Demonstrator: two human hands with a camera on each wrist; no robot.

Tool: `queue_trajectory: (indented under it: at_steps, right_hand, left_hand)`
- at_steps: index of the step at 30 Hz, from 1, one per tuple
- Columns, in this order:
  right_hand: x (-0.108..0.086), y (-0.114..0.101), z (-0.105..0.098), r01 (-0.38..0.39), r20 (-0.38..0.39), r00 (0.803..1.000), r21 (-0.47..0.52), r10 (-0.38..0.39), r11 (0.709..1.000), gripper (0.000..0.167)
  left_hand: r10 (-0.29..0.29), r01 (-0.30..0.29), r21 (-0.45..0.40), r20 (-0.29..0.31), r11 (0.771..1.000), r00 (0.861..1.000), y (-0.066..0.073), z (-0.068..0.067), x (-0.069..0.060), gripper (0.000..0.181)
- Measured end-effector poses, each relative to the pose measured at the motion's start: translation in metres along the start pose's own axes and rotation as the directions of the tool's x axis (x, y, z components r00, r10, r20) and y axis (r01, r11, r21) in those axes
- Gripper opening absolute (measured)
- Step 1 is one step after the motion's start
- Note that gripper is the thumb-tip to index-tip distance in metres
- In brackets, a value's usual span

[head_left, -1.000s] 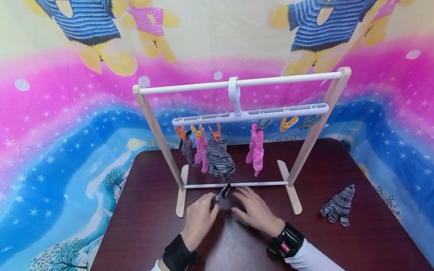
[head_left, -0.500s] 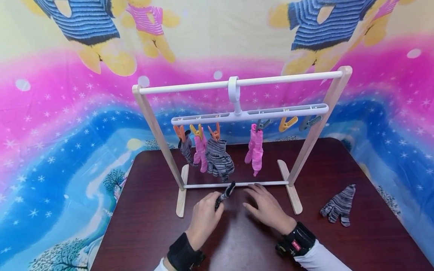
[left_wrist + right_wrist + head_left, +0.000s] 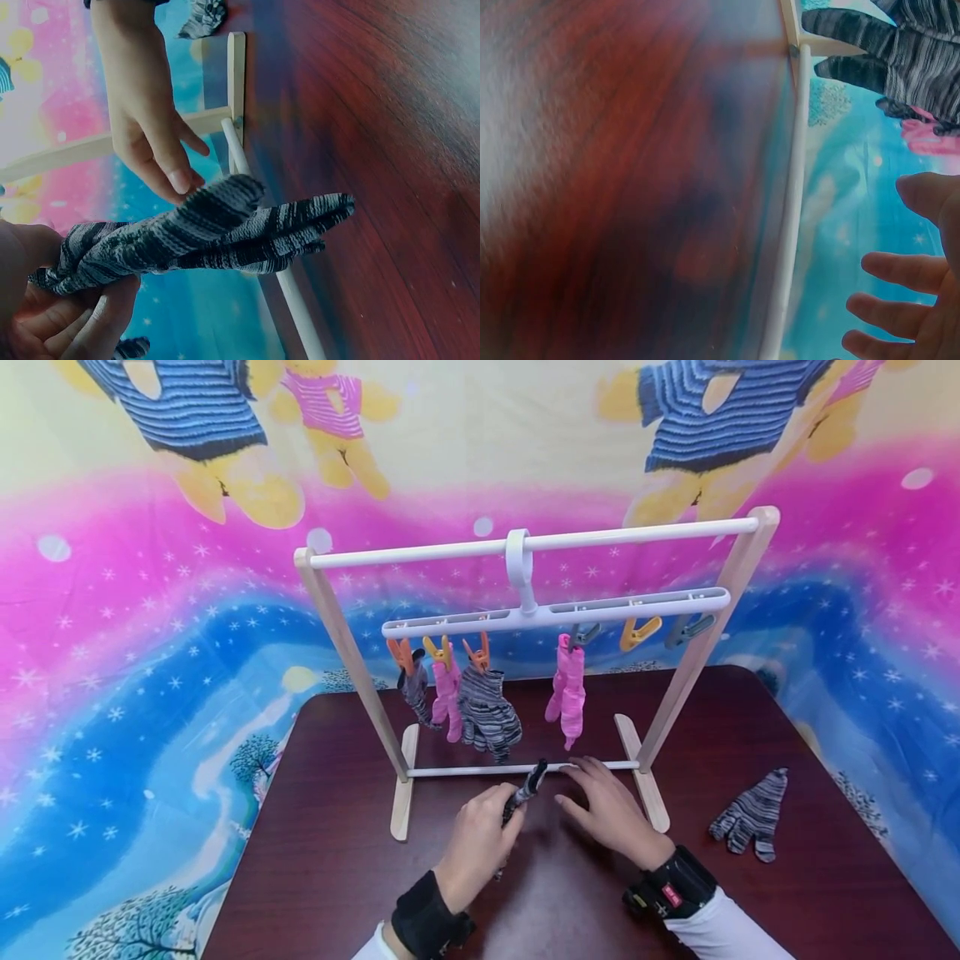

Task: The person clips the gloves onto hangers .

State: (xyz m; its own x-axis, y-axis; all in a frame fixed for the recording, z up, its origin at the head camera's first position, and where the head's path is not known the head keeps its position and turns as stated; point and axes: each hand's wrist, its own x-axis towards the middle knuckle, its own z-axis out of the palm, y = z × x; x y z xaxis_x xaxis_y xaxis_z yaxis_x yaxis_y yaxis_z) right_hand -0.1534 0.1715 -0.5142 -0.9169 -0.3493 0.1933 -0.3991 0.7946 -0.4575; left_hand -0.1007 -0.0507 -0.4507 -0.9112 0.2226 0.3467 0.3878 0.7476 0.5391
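Observation:
My left hand point(image 3: 480, 835) grips a grey-and-black knit glove point(image 3: 525, 787) near the table, in front of the rack's lower rod. In the left wrist view, thumb and fingers pinch one end of this glove point(image 3: 172, 240) and its finger parts stick out. Just to the right, my right hand point(image 3: 611, 810) has its fingers spread and holds nothing; its fingertips are near the lower rod point(image 3: 450, 771). Another grey knit glove point(image 3: 750, 814) lies flat on the right of the table. Above hang two grey knit pieces point(image 3: 489, 710) and two pink ones point(image 3: 570, 689).
A wooden rack point(image 3: 693, 647) stands on the dark red table point(image 3: 315, 827). From its top rod hangs a white hanger point(image 3: 540, 617) with several clips. A yellow clip point(image 3: 640, 633) and a grey-blue clip point(image 3: 690, 630) at its right end hold nothing. A printed cloth backdrop point(image 3: 187, 652) surrounds the table.
Both hands have moved to the right along the front of the lower rod, the left one carrying the glove. The hanging pieces and the loose glove stay where they were.

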Motion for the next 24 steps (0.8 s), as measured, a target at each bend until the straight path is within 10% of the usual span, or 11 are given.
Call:
queue_trajectory:
  at_steps: [24]
  right_hand:
    - [0.01,0.021,-0.04,-0.038,-0.056,0.998,0.022,0.039,0.999,0.047]
  left_hand:
    - [0.092,-0.09,-0.037,0.071,0.995,0.993,0.028,0.011,0.011,0.004]
